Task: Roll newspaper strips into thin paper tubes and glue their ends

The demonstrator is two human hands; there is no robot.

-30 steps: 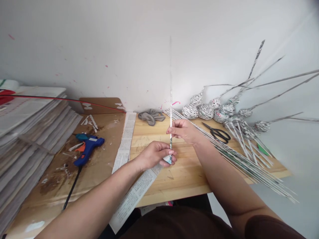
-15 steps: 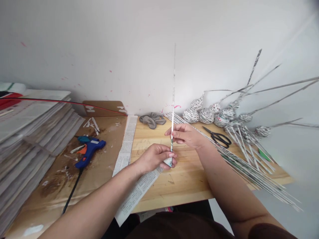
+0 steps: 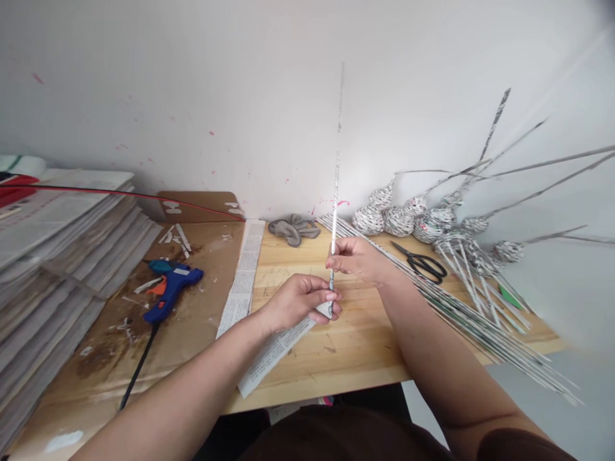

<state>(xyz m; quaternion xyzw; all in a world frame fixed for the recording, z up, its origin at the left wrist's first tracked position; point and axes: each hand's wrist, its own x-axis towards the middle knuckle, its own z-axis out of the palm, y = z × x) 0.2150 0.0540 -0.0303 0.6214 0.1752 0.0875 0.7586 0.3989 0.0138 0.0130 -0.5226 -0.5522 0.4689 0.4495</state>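
A tall stack of folded newspapers (image 3: pixel 72 250) fills the far left of a workbench, beside a brown cardboard sheet (image 3: pixel 192 326) on which a blue glue gun (image 3: pixel 173 291) lies among white scraps (image 3: pixel 181 237). Strips of newsprint (image 3: pixel 247 256) lie along the sheet's right edge, and a crumpled grey cloth (image 3: pixel 294 230) rests near the wall (image 3: pixel 269 83), which is flecked with pink marks. At center, a loose paper strip (image 3: pixel 278 357) slants from the person's left hand (image 3: pixel 306 299) toward the near edge of the wooden tabletop (image 3: pixel 355 365). The left hand pinches the lower end of a slender paper tube (image 3: pixel 336 173), which stands nearly upright above the tabletop; just above, the right hand (image 3: pixel 356 259) grips the same tube between thumb and fingers. To the right, woven paper gourds (image 3: pixel 408 219) with long stems sit against the wall, black-handled scissors (image 3: pixel 423 264) lie in front of them, and a bundle of finished paper tubes (image 3: pixel 473 323) stretches diagonally beyond the table's edge.
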